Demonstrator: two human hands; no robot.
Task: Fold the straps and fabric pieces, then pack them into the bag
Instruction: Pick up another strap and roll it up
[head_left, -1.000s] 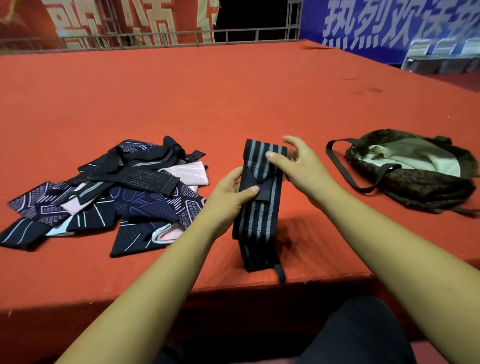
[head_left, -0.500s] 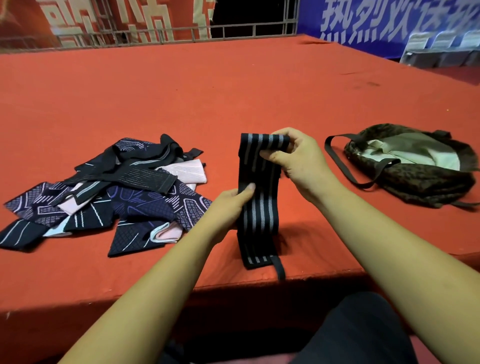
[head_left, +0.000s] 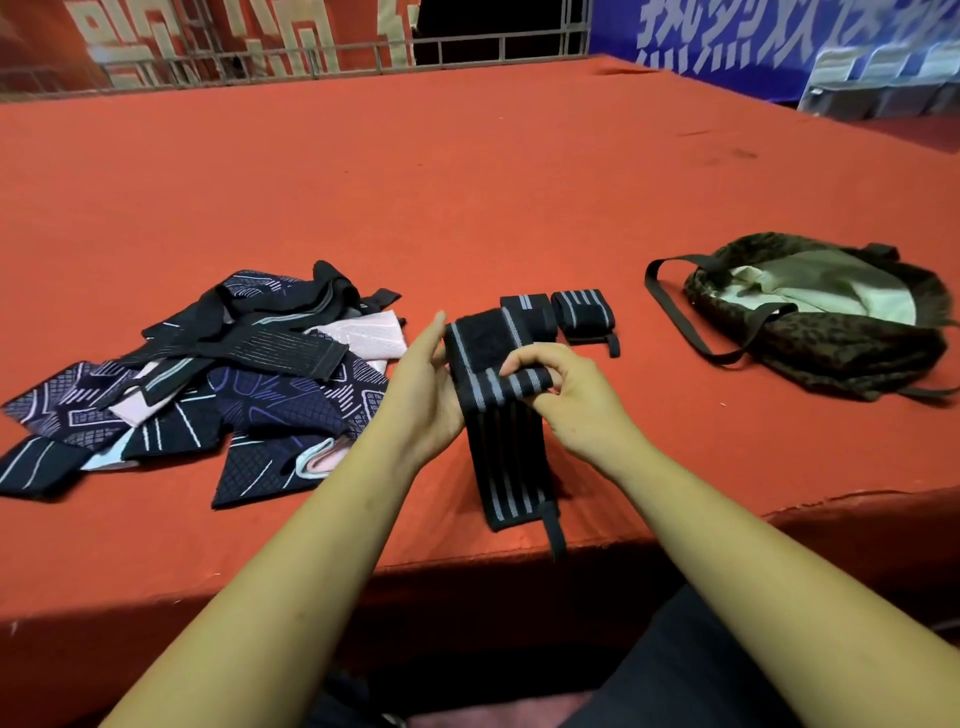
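A black strap with grey stripes (head_left: 506, 457) lies lengthwise near the front edge of the red surface, its far end folded over toward me. My right hand (head_left: 566, 400) pinches that folded end between thumb and fingers. My left hand (head_left: 423, 387) steadies the strap's left edge, fingers mostly extended. Just beyond lie two rolled black striped straps (head_left: 582, 312), side by side. A heap of dark patterned and pink fabric pieces (head_left: 208, 384) is to the left. The dark leopard-print bag (head_left: 810, 317) lies open at the right, pale lining showing.
The red carpeted platform (head_left: 467, 182) stretches far back to a metal railing (head_left: 467, 47). Its front edge drops off right by my arms. The bag's black shoulder strap (head_left: 675, 312) loops out toward the rolled straps. My dark-trousered legs are below.
My right hand has brought the strap's top end down toward me, folding it over. The two rolled straps behind it have come into sight. My left hand shifted up along the strap's left edge.
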